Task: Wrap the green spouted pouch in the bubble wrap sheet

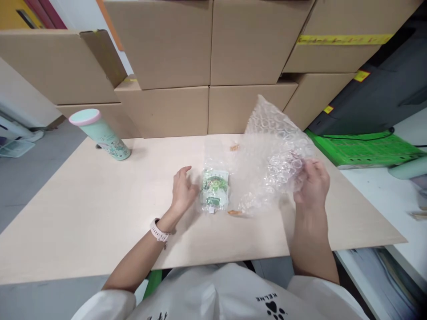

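Bubble wrap (273, 155): clear, crinkled sheet, lifted, pinched by right hand (312, 182).
Packet (214, 189): glossy, flat, green-printed, just right of left hand (183, 191).
Left hand: fingers loosely spread, resting on pale wooden table (83, 213).

We see a pale wooden table (83, 213) filling the middle of the frame. Its far edge meets a stack of cardboard boxes (173, 49) that spans the top. One box at upper right bears a strip of yellow tape (343, 39). Grey floor (26, 182) shows along the left edge, and a patch of white wall (83, 13) peeks out at upper left. At the right we find a green mat (363, 149) on a white surface (376, 200), with a dark bulky shape (383, 93) behind it. The light is even and soft.
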`<move>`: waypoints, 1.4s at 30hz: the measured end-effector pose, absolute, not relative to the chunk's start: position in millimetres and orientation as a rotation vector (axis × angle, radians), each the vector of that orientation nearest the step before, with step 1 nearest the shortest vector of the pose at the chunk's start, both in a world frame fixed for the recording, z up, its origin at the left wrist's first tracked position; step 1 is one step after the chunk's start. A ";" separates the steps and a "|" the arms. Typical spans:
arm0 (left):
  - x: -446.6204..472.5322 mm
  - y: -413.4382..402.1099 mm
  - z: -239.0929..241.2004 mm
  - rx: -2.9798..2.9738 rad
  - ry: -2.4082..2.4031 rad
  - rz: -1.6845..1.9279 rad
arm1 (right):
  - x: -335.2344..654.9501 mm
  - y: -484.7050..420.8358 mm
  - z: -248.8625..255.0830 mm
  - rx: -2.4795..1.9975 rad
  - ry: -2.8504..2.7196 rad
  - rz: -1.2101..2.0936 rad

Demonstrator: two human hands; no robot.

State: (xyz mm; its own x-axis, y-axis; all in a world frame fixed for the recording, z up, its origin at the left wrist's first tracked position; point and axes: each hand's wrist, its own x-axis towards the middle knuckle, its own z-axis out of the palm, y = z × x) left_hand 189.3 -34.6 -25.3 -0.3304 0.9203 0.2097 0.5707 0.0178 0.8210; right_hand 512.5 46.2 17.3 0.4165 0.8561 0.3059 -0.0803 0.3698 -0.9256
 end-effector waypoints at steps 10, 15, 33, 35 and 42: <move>239.0 -55.7 -29.4 2.506 1.443 0.620 | 464.8 21.2 3.9 -1.016 -2.043 0.177; 235.0 -51.6 -32.4 2.489 1.536 0.590 | 450.6 22.6 -23.1 -1.028 -2.600 0.482; 152.4 -74.5 -7.1 1.533 1.946 1.010 | 479.3 45.8 -22.1 -1.181 -2.682 0.266; 142.7 -81.6 -14.9 1.441 1.901 0.908 | 484.3 52.2 -19.3 -1.274 -2.630 0.181; 143.0 -66.0 -25.4 1.113 1.715 1.066 | 411.0 7.1 -6.4 -1.220 -2.554 0.572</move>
State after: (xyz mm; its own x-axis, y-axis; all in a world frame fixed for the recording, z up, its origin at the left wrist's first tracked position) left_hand 143.0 -66.0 -25.4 -0.2811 0.9429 -0.1787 0.2566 0.2532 0.9328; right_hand 411.0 7.1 -6.4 -0.6164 0.7854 0.0575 0.6857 0.5712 -0.4511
